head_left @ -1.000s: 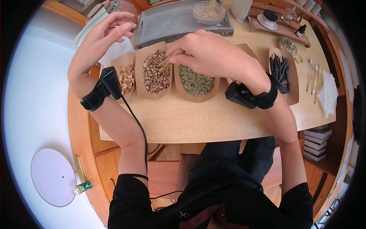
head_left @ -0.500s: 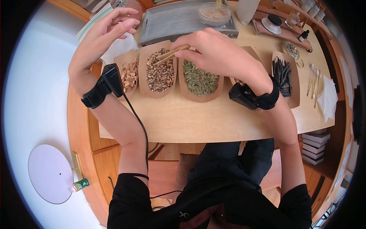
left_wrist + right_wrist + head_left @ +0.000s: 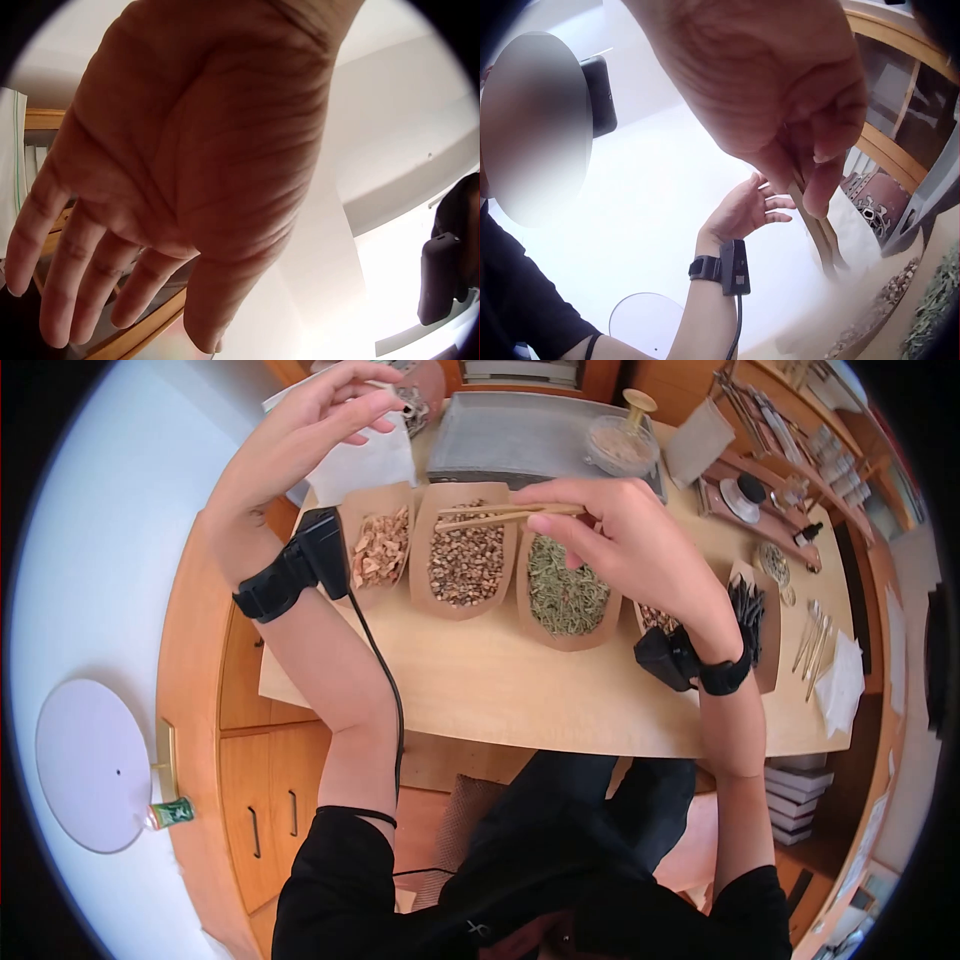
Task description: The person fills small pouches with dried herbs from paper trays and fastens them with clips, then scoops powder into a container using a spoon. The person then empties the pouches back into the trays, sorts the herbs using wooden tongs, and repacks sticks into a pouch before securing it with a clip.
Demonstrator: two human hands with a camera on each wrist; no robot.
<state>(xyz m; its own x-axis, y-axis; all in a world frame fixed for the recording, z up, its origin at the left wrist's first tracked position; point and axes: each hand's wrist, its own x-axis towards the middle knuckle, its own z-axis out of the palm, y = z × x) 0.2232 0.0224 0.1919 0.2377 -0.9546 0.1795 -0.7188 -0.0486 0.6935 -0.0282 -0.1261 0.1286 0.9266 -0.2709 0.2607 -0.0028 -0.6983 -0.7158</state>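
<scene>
My right hand (image 3: 640, 545) pinches wooden tweezers (image 3: 490, 516), held level over a paper boat of brown granules (image 3: 465, 565). In the right wrist view the tweezers (image 3: 816, 225) point down from the fingers of the right hand (image 3: 780, 97); whether the tips hold a piece I cannot tell. Green dried herb (image 3: 565, 592) fills the boat beneath the right hand. My left hand (image 3: 310, 440) is raised in the air, fingers loosely extended, left of the boat of pale chips (image 3: 380, 548); in the left wrist view the left hand (image 3: 187, 150) is empty.
A grey tray (image 3: 520, 435) stands at the back beside a glass bowl (image 3: 620, 448). Dark strips (image 3: 746, 610) lie in a boat at the right, near slim metal tools (image 3: 815, 645) and a white cloth (image 3: 840, 685). A wooden rack (image 3: 730, 510) stands behind.
The head view has shifted, so the table sits further right and lower. The tweezers have lifted from the granules and now lie nearly level. The left hand stays raised.
</scene>
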